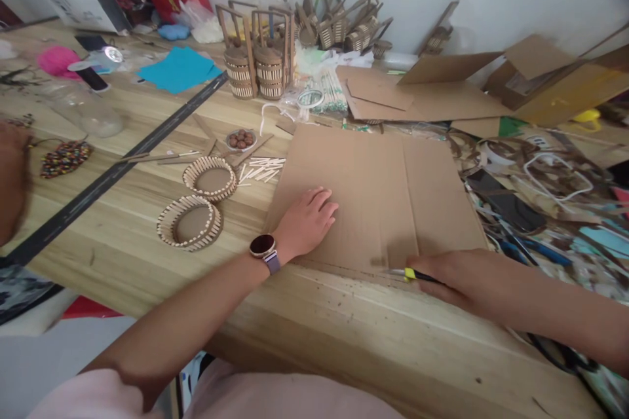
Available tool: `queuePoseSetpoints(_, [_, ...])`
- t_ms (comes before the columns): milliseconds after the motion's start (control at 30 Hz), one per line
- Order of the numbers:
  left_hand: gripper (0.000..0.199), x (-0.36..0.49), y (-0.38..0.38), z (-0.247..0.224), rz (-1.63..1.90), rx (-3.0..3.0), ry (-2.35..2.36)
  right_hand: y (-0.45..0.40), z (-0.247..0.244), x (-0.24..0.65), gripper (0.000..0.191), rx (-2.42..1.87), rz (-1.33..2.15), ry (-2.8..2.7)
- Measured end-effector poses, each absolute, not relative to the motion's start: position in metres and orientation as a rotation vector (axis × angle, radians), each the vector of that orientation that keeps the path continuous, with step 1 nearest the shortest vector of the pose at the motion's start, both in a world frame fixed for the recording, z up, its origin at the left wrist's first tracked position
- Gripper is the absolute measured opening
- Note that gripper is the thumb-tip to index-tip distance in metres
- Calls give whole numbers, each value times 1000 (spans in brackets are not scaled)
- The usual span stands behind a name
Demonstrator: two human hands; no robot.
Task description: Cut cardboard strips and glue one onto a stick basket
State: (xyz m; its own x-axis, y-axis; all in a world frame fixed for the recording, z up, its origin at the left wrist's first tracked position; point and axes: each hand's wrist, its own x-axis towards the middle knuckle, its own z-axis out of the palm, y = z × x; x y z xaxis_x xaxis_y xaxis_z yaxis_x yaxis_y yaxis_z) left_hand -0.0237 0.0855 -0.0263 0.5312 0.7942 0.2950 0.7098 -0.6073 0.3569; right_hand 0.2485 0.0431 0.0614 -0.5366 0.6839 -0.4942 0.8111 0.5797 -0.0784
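A large flat sheet of brown cardboard (363,190) lies on the wooden table in front of me. My left hand (308,219), with a watch on the wrist, rests on its left part, fingers stretched out over the surface. My right hand (455,275) is closed around a yellow and black utility knife (410,273). The knife's thin blade points left at the sheet's near edge; whether it is cutting in, I cannot tell. Left of the sheet stand two round baskets of small sticks, a nearer basket (189,222) and a farther basket (210,178).
Short sticks (263,169) and a bowl of brown beads (241,139) lie beyond the baskets. Handled baskets (258,72) stand at the back. A phone (506,200) and clutter fill the right. At far left, another person's arm (12,180) shows near a beaded piece (66,158).
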Motion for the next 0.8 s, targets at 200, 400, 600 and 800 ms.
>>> queuePoseSetpoints(200, [27,-29,90,-26,849,2367,1320,45,72,180,19,1128,-390,2339])
queuePoseSetpoints(400, [25,-33,92,-26,998,2213,1322,44,52,130,18,1047,-283,2397])
queuePoseSetpoints(600, [23,-31,92,-26,1034,2159,1276,44,46,127,17,1019,-228,2402])
queuePoseSetpoints(800, [23,-31,92,-27,1030,2144,1257,41,52,126,16,1001,-204,2364])
